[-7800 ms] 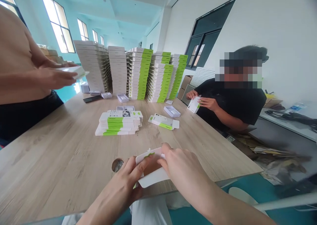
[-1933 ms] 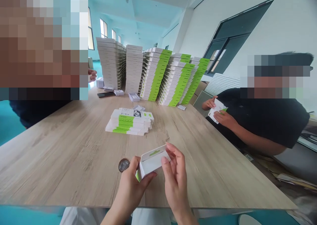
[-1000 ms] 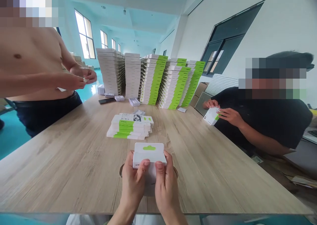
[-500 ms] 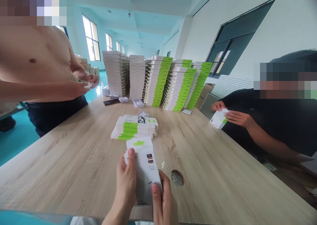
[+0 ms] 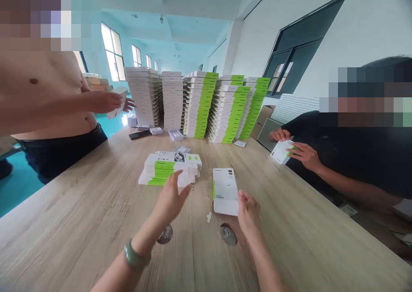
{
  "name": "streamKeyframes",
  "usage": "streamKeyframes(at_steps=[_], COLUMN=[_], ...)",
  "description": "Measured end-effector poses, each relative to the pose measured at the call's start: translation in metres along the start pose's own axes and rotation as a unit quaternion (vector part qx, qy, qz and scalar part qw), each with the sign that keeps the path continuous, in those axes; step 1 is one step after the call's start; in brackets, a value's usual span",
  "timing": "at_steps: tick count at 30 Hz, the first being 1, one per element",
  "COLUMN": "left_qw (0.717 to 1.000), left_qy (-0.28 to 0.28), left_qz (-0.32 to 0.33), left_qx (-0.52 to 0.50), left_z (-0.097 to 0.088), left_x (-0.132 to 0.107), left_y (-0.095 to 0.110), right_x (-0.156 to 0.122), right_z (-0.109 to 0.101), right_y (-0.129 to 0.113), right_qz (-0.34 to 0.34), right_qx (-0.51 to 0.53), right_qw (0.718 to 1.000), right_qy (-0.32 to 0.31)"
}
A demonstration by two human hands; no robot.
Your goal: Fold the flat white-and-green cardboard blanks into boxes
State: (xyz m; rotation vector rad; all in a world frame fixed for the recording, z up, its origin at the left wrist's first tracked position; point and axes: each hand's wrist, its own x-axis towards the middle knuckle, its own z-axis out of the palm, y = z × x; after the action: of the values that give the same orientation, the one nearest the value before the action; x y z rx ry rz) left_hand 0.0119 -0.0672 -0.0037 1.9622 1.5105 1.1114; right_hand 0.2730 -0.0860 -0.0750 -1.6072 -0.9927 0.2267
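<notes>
Two bare hands are over the tabletop (image 5: 80,223). Left hand (image 5: 170,197): grip wide, empty, near the stacked white-and-green boxes (image 5: 167,170). Right hand (image 5: 249,210): grip narrow, empty, just beside the flat white box (image 5: 225,192). That box lies face up on the tabletop, just beside a small white plastic tab (image 5: 209,217).

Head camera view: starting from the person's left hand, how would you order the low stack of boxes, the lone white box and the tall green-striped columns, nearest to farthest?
From the left hand:
1. Low stack of green-banded white boxes: directly ahead, just beyond the fingers.
2. Lone white box: to the hand's right, lying on the table.
3. Tall green-striped box columns: far end of the table.
</notes>
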Motion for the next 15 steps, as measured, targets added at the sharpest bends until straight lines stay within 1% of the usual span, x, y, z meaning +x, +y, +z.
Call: streamKeyframes(at_steps=[2,4,5,7,9,11,13,15], left_qw=[0.998,0.994,0.992,0.988,0.984,0.980,0.973,0.964], left_qy=[0.022,0.018,0.011,0.001,0.009,0.045,0.114,0.204], left_qz=[0.011,0.021,0.031,0.055,0.079,0.099,0.101,0.058], left_qx=[0.056,0.103,0.120,0.146,0.162,0.169,0.171,0.160], left_z=[-0.015,-0.027,-0.033,-0.045,-0.058,-0.072,-0.081,-0.080], left_x=[0.042,0.071,0.079,0.087,0.081,0.064,0.032,-0.010], left_y=[-0.020,-0.039,-0.048,-0.059,-0.061,-0.052,-0.034,-0.013], right_x=[0.004,-0.002,-0.005,-0.011,-0.013,-0.010,-0.008,-0.008], right_z=[0.004,0.007,0.009,0.012,0.014,0.013,0.011,0.006], right_y=[0.009,0.012,0.011,0.009,0.007,0.005,0.001,-0.010], right_qz=[-0.020,-0.062,-0.090,-0.148,-0.194,-0.227,-0.254,-0.287], right_qx=[-0.026,-0.041,-0.045,-0.052,-0.058,-0.062,-0.061,-0.048], right_qw=[0.998,0.993,0.990,0.983,0.975,0.968,0.960,0.952], right_qy=[0.055,0.090,0.098,0.098,0.092,0.092,0.096,0.096])
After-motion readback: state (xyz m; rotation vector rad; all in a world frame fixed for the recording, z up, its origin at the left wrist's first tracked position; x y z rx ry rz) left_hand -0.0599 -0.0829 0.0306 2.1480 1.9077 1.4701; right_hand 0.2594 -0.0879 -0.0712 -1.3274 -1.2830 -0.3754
